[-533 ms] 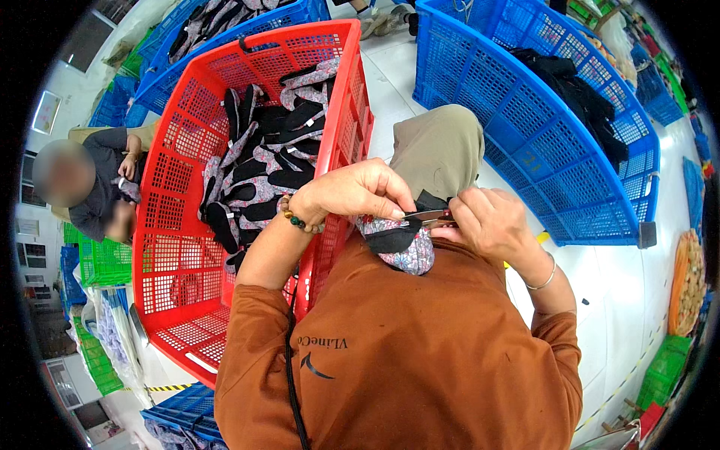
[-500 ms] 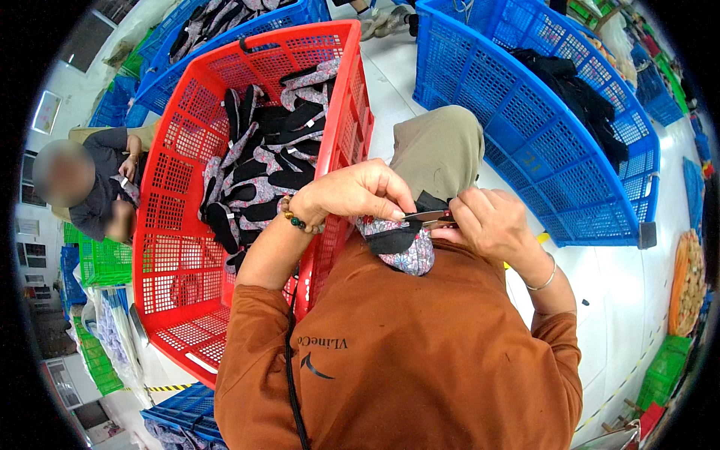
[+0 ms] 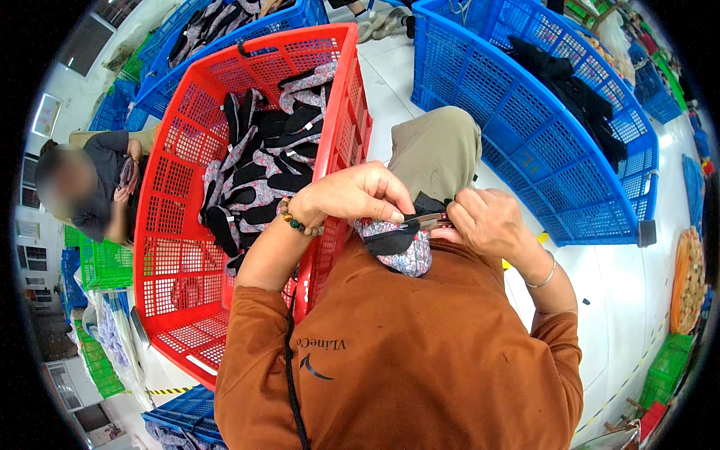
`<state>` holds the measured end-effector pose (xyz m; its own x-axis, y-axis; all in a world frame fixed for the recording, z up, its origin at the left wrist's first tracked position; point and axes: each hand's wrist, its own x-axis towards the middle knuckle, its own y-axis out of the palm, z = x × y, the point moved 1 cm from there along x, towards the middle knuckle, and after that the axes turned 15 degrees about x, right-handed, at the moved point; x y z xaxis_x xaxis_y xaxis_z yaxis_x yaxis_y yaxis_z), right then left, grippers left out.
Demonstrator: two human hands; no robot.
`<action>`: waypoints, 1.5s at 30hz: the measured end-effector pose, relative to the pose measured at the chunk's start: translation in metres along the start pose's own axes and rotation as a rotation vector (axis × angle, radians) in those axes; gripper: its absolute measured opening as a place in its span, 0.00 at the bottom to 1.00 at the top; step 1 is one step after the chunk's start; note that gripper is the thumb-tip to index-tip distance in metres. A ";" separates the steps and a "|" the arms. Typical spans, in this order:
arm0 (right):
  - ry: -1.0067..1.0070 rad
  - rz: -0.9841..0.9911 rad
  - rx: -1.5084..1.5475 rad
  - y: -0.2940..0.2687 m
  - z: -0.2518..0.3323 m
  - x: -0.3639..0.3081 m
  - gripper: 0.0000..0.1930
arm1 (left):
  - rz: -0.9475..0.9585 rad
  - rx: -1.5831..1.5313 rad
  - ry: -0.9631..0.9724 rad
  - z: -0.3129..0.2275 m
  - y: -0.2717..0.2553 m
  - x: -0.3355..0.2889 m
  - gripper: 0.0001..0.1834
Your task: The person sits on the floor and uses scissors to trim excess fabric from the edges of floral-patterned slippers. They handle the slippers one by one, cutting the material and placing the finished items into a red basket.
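Observation:
My left hand (image 3: 358,196) pinches the edge of a slipper (image 3: 407,259) in front of my belly. The slipper has floral-patterned cloth and black fabric, and part of it is hidden under my fingers. My right hand (image 3: 491,223) is closed round small scissors (image 3: 433,220) with dark red handles. Their metal blades point left and lie at the slipper's black edge, close to my left fingertips. Beside my left arm, a red crate (image 3: 169,277) holds many similar slippers (image 3: 264,161) in a loose heap.
A blue crate (image 3: 517,139) with black cloth (image 3: 574,94) inside stands ahead to the right. Another blue crate (image 3: 247,34) with slippers is behind the red one. A seated person (image 3: 105,184) works at the left. Green crates (image 3: 105,262) stand nearer on that side.
My hands stay almost in place, with the scissors' blades turned slightly at the slipper's edge. At the left, the other person's hands have shifted and come closer together.

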<state>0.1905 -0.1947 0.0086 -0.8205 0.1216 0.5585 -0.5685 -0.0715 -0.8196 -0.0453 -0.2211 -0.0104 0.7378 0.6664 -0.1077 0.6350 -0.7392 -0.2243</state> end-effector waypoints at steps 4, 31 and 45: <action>-0.001 0.011 0.007 -0.001 0.001 -0.001 0.21 | 0.002 0.011 0.034 0.000 0.002 0.001 0.09; 0.781 -0.660 1.232 0.015 -0.017 0.013 0.05 | -0.196 -0.093 -0.027 -0.013 0.014 -0.020 0.10; 0.689 -0.267 0.963 0.004 -0.009 0.019 0.16 | -0.593 0.352 0.193 -0.029 0.011 -0.010 0.12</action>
<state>0.1731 -0.1835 0.0151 -0.6338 0.7247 0.2703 -0.7666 -0.6350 -0.0950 -0.0390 -0.2392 0.0159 0.3392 0.8931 0.2955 0.8541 -0.1607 -0.4947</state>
